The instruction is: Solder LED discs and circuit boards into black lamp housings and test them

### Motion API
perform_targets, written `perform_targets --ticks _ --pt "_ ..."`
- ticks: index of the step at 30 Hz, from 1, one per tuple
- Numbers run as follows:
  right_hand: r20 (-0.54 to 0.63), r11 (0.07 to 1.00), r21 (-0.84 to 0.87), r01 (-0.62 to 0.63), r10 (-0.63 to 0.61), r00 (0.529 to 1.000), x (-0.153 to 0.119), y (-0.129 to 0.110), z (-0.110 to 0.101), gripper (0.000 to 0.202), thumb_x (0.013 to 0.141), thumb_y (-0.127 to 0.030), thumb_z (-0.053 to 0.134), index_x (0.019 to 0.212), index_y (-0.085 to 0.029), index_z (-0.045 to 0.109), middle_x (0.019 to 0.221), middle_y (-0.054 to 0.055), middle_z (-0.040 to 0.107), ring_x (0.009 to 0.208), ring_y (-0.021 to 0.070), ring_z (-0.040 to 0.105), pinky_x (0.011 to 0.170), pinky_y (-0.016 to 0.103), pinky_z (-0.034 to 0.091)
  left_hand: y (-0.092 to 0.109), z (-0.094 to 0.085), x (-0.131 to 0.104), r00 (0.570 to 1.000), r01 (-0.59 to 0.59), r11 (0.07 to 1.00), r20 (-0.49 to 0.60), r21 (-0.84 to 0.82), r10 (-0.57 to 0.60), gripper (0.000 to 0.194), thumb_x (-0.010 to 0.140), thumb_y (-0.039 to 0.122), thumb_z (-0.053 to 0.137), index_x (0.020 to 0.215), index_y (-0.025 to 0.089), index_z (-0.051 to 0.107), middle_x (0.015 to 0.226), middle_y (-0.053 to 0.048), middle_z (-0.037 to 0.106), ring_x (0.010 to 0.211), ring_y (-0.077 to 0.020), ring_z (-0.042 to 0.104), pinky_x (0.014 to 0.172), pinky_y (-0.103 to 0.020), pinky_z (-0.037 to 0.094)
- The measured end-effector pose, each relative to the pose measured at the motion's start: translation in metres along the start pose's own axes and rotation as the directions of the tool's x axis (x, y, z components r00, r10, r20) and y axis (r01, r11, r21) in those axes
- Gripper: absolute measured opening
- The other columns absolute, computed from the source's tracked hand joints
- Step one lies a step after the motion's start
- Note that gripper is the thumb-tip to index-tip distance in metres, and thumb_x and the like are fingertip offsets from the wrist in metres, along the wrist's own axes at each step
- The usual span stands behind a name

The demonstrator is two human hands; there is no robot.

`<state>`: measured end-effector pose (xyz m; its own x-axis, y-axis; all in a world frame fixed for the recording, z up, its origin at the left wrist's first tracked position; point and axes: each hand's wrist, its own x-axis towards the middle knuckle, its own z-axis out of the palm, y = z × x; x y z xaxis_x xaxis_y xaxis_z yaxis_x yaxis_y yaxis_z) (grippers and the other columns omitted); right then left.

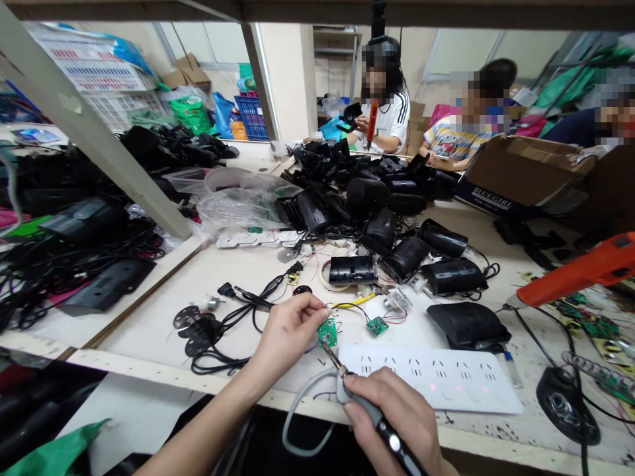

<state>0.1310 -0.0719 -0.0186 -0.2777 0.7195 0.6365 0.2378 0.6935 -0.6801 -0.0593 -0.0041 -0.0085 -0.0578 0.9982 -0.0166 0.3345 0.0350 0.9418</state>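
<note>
Left hand (288, 328): pinched at the green board (328, 332), maybe keeping it still.
Right hand (403, 411): wrapped round the soldering iron (368, 404), likely to aim it.
Green board: at the iron's tip, above the counter (143, 324).

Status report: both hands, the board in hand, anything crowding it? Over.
Left hand pinching green board. Right hand gripping soldering iron, tip at board's lower edge. White power strip close beside iron.

See the power strip (429, 378) on the table (143, 324). Near its left end, find a circuit board (329, 330) in the left hand (292, 324); farther left of this strip, power cords (225, 365); well behind it, heap of casings (367, 195); behind to right, cardboard box (530, 172).
</note>
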Motion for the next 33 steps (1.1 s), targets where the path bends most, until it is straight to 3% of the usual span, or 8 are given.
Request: perform_targets --ticks 14,26,30,33 --pt "-0.074 0.999 -0.029 -0.021 0.019 0.997 -0.002 -0.004 -0.002 0.024 0.088 -0.008 0.055 0.108 -0.016 0.065 0.077 0.005 0.061 0.064 0.0146 0.057 0.057 0.026 0.050 0.001 0.001 0.000 0.993 -0.052 0.998 -0.105 0.039 0.056 0.020 0.080 0.037 0.063 0.076 0.017 0.066 0.065 0.000 0.065 0.060 -0.0146 0.059 0.058 -0.024 0.047" --pt "-0.110 1.000 -0.028 0.004 -0.007 0.994 -0.003 -0.001 0.001 0.022 0.089 -0.010 0.054 0.107 -0.016 0.065 0.075 0.005 0.062 0.061 0.0152 0.058 0.055 0.026 0.049 0.002 0.003 0.002 0.993 -0.070 0.996 -0.092 0.047 0.074 0.021 0.081 0.038 0.063 0.076 0.018 0.066 0.067 0.000 0.066 0.061 -0.0146 0.059 0.057 -0.023 0.047" --pt "-0.171 0.994 -0.086 -0.063 0.047 0.984 -0.008 -0.007 -0.008 0.018 0.087 -0.012 0.059 0.102 -0.018 0.068 0.069 0.003 0.061 0.057 0.0150 0.057 0.052 0.026 0.048 0.003 0.000 0.007 0.984 -0.102 0.983 -0.131 0.151 0.122 0.022 0.082 0.038 0.061 0.076 0.018 0.066 0.068 0.000 0.065 0.061 -0.0144 0.058 0.058 -0.024 0.046" --pt "-0.244 0.970 -0.201 -0.138 0.087 0.966 -0.016 -0.010 -0.027 0.015 0.089 -0.017 0.060 0.099 -0.021 0.070 0.068 0.003 0.063 0.056 0.0149 0.060 0.050 0.025 0.047 0.008 -0.002 0.011 0.992 -0.086 0.987 -0.083 0.137 0.098 0.022 0.080 0.039 0.062 0.077 0.018 0.067 0.067 -0.001 0.066 0.060 -0.0152 0.059 0.057 -0.024 0.046"
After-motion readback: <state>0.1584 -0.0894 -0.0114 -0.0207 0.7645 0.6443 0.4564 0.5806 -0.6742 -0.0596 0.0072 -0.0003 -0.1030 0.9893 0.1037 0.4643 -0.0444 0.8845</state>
